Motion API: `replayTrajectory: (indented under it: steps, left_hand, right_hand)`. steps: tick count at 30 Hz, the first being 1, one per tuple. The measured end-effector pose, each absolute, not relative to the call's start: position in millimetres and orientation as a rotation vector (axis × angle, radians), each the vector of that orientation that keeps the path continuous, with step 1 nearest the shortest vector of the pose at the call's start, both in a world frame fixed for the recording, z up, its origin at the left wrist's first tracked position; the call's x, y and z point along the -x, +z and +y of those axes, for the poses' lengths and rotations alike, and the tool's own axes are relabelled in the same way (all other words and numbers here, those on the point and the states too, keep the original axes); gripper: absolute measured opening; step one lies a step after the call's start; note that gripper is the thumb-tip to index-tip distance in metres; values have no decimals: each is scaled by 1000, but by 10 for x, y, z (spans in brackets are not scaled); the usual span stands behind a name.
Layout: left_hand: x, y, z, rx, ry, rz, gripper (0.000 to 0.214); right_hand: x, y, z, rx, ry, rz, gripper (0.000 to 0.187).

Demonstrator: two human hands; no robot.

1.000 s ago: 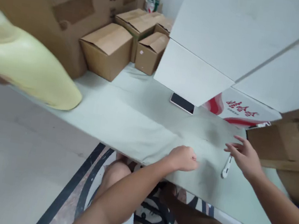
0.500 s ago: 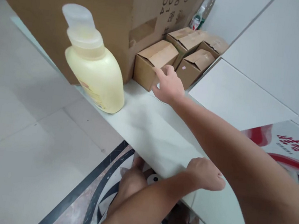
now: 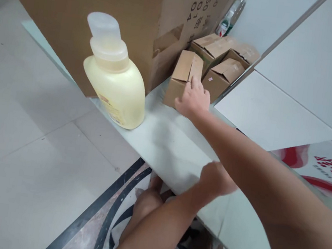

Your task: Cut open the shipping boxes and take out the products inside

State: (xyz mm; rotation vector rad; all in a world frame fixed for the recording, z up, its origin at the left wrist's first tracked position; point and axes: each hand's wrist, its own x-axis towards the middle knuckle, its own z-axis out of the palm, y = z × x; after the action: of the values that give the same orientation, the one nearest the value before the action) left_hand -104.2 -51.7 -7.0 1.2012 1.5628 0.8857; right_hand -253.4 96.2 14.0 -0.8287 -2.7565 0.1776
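Note:
With its fingers at the near right corner of a small cardboard box (image 3: 177, 91), my right hand (image 3: 194, 99) is closed on that box, which stands against a large carton. My left hand (image 3: 216, 178) is curled into a fist just over the pale ledge (image 3: 178, 143). It is slightly blurred, and my right forearm partly covers it; whatever it may hold is hidden. A yellow plastic bottle (image 3: 118, 88) with a translucent cap stands upright left of the small box, apart from both hands.
The large printed carton (image 3: 115, 4) rises behind the bottle. Several more small boxes (image 3: 223, 73) sit beyond my right hand, with clear bottles (image 3: 232, 18) behind. White panels (image 3: 281, 104) and a red-and-white box (image 3: 319, 164) line the right. Tiled floor (image 3: 26, 141) lies left, below the ledge.
My right hand has come onto the small box, which has turned and shifted slightly. My left fist has moved a little leftward, and the view has shifted slightly.

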Motion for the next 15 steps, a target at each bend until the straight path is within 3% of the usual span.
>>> replayTrajectory:
  steps: [5,9,12,15]
  left_hand:
    - [1249,-80,-547,-1036,1321,1840,47]
    - [1368,-150,-545,-988,1827,1955,40]
    - [1422,-229,-483,-915,2324,1933,20]
    - [1412,-281,-379,-955,2258,1836,18]
  right_hand:
    - [1437,304,932,831,82,-2740,63]
    - [222,273,693,810,-20,-2686,55]
    - [-785,231,325,878,-57,-2582,34]
    - [-1720,139,-62,1258,-31,-2333,28]
